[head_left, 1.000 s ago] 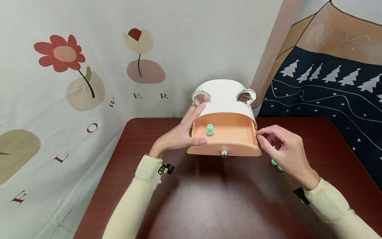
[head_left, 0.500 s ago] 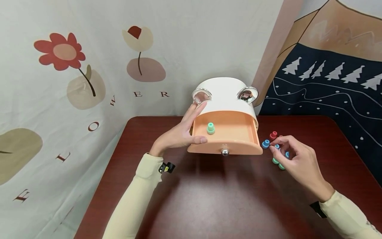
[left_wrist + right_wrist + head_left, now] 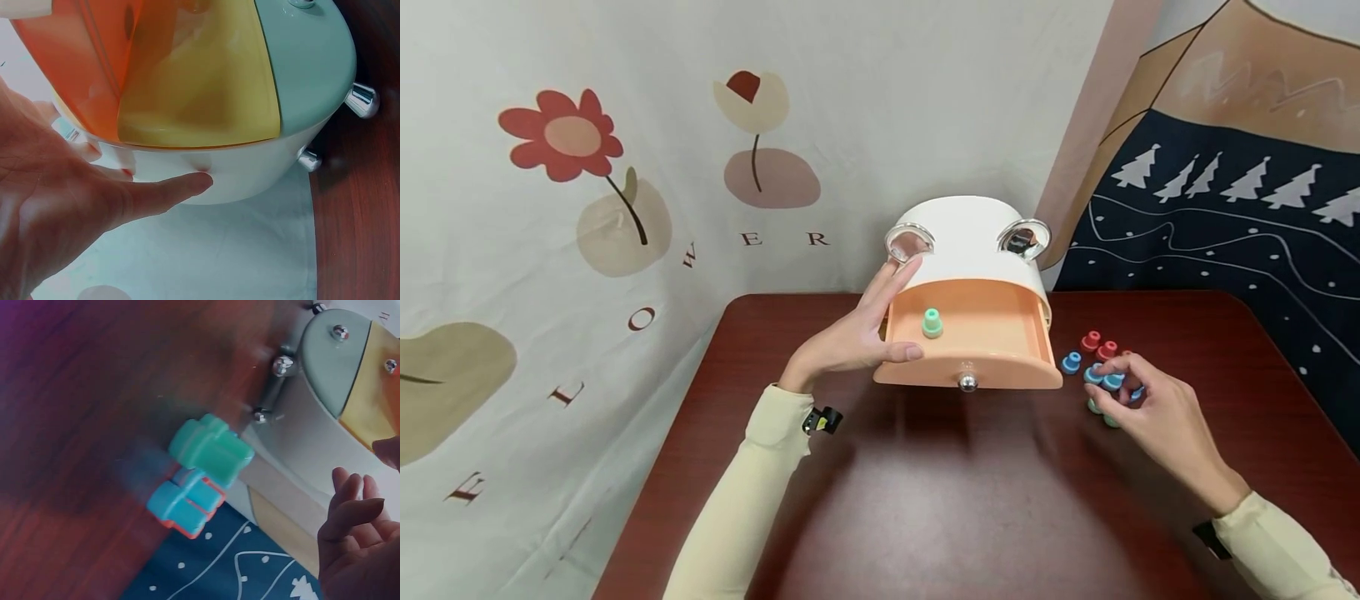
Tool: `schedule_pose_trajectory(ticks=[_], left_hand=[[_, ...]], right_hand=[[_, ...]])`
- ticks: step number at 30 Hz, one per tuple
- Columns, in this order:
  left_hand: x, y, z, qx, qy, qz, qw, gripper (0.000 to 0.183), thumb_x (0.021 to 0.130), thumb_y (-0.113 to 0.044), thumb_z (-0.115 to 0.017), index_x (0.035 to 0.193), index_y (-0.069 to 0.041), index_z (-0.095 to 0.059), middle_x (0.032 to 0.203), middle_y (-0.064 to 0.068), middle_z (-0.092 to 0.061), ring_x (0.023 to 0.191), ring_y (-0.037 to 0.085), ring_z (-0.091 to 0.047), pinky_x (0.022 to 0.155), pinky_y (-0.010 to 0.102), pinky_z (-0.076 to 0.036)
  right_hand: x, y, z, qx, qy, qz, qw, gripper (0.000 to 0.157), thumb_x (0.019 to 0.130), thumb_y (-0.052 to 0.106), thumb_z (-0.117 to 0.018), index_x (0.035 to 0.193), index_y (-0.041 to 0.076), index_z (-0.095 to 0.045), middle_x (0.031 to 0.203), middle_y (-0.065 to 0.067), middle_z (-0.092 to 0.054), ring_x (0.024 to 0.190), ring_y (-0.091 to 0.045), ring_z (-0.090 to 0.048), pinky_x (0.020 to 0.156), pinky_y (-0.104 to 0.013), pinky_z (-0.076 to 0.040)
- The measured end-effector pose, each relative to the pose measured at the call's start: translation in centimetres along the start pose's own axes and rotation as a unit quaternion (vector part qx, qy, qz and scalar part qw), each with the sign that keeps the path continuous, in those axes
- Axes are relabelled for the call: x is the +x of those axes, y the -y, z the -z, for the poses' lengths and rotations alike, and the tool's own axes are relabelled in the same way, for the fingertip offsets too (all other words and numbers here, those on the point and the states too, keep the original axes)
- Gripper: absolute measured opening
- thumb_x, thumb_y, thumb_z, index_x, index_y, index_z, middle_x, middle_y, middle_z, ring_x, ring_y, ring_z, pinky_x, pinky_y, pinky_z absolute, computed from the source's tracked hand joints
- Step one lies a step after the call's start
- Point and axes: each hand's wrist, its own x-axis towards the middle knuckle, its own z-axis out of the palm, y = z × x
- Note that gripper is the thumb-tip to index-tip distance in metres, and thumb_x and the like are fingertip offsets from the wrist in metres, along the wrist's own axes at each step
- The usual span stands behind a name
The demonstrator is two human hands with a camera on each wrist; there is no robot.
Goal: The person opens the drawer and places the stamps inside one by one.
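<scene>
A white, rounded drawer cabinet with silver rings at its top sides stands at the back of the table. Its orange drawer is pulled out and holds one small green stepped piece with a hole on top. My left hand lies along the cabinet's left side, fingers extended and thumb over the drawer front's edge. To the right, my right hand reaches over a group of similar pieces. Its thumb and forefinger are apart, close to a blue piece; I see nothing gripped in the right wrist view.
Red pieces and another blue piece lie near the cabinet's right side. Green ones sit partly beneath my right hand. The left wrist view shows a yellow drawer and a grey-green one. A printed cloth hangs behind the table.
My right hand has moved away from the drawer's right side, right and down to the coloured pieces, and its fingers have parted. More pieces are visible. My left hand keeps its place.
</scene>
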Motion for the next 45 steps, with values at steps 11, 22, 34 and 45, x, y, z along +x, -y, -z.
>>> schedule_pose_trajectory(ticks=[11, 22, 34, 45], left_hand=[[0.0, 0.1, -0.2, -0.002, -0.002, 0.003, 1.0000, 0.124, 0.079, -0.094, -0.067, 0.175, -0.048, -0.003, 0.180, -0.008, 0.008, 0.162, 0.005, 0.014, 0.126, 0.067, -0.020], [0.0, 0.1, -0.2, -0.007, -0.004, 0.002, 1.0000, 0.124, 0.079, -0.094, -0.067, 0.175, -0.047, -0.003, 0.180, -0.007, 0.009, 0.161, 0.004, 0.014, 0.125, 0.067, -0.022], [0.0, 0.0, -0.1, -0.013, 0.001, -0.002, 0.9999, 0.122, 0.082, -0.089, -0.070, 0.175, -0.047, -0.003, 0.180, -0.008, 0.010, 0.161, 0.004, 0.015, 0.126, 0.066, -0.020], [0.0, 0.3, -0.2, -0.010, -0.002, -0.002, 0.9999, 0.121, 0.083, -0.087, -0.071, 0.175, -0.047, -0.004, 0.180, -0.008, 0.011, 0.161, 0.003, 0.015, 0.126, 0.066, -0.020]], right_hand=[[-0.8, -2.3, 0.2, -0.055, 0.065, -0.062, 0.994, 0.030, 0.089, 0.017, -0.092, 0.112, 0.012, -0.073, 0.079, 0.002, -0.060, 0.070, -0.011, -0.052, 0.054, -0.028, -0.040], [-0.7, -3.7, 0.0, -0.059, 0.115, -0.100, 0.987, 0.024, 0.094, 0.019, -0.088, 0.111, 0.011, -0.073, 0.077, 0.000, -0.057, 0.069, -0.019, -0.051, 0.052, -0.029, -0.039], [-0.2, -4.5, -0.4, -0.056, 0.125, -0.093, 0.986, 0.016, 0.094, 0.010, -0.085, 0.106, 0.010, -0.076, 0.070, 0.002, -0.052, 0.062, -0.017, -0.047, 0.049, -0.030, -0.035], [-0.1, -4.9, -0.9, -0.067, 0.120, -0.077, 0.988, 0.018, 0.088, 0.011, -0.092, 0.099, 0.013, -0.078, 0.073, 0.005, -0.061, 0.059, -0.012, -0.046, 0.048, -0.030, -0.033]])
